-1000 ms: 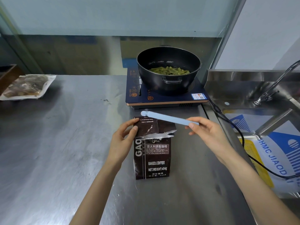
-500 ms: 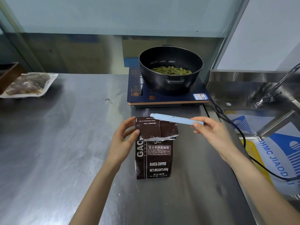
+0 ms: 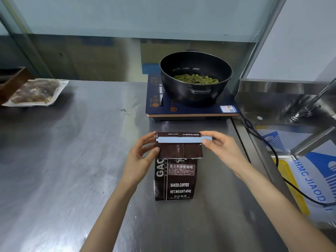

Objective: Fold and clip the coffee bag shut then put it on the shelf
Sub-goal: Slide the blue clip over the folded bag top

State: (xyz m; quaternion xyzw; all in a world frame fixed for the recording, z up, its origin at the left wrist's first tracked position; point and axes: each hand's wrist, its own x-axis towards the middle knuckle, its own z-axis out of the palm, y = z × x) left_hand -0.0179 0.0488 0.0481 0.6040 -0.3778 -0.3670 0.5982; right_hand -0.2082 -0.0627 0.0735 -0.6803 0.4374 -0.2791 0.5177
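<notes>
**Clip going across the folded top of the coffee bag**

I am standing the dark brown coffee bag (image 3: 175, 179) upright on the steel table (image 3: 81, 170), just below the centre of the frame, its printed front facing me. Its top is folded down toward me into a flap (image 3: 179, 150) that is hanging over the upper part of the label.

My left hand (image 3: 141, 159) is pinching the left edge of that flap, thumb on the front and fingers curled round behind, so it is closed on the bag. My right hand (image 3: 222, 151) is gripping the right end of the pale blue bag clip (image 3: 183, 139) between thumb and fingers. The clip is lying level across the fold near the top of the bag, reaching from the bag's left edge to just past its right edge. I cannot tell whether it is clamped over the fold or only lying against it.

Above the bag in the frame, a dark blue induction cooker (image 3: 190, 108) is carrying a black pot (image 3: 195, 77) with cut green beans (image 3: 196, 79) in it. At the far left a sealed plastic food pouch (image 3: 36, 91) is lying on the table. At the right, a faucet (image 3: 312, 100) is rising over the steel sink (image 3: 272, 99), and a black power cord (image 3: 272, 153) is running along the sink's edge.
</notes>
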